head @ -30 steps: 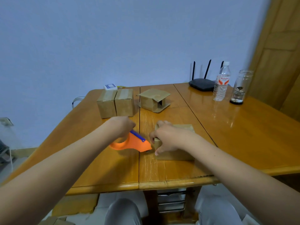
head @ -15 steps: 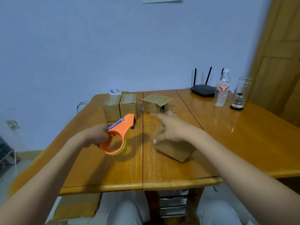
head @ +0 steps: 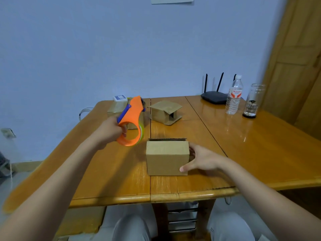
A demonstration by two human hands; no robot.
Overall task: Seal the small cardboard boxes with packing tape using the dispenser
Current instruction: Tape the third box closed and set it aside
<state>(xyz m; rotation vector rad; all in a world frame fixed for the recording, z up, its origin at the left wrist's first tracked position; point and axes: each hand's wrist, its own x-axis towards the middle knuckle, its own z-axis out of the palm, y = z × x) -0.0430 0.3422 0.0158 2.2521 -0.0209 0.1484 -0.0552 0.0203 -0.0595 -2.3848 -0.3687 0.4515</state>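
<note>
behind the dispenser (head: pixel 132 119), sealed boxes (head: pixel 115 108) sit half hidden.

A brown box (head: pixel 167 158) sits near the table's front edge. Another box (head: pixel 165 112) sits farther back with flaps open. The orange tape dispenser (head: pixel 132 121) is held up, tilted, above the table.

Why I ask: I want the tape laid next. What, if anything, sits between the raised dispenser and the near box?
Nothing visible does. The left hand holds the orange dispenser in the air, up-left of the near box; only bare table lies between. The right hand steadies the box's right side.
</note>
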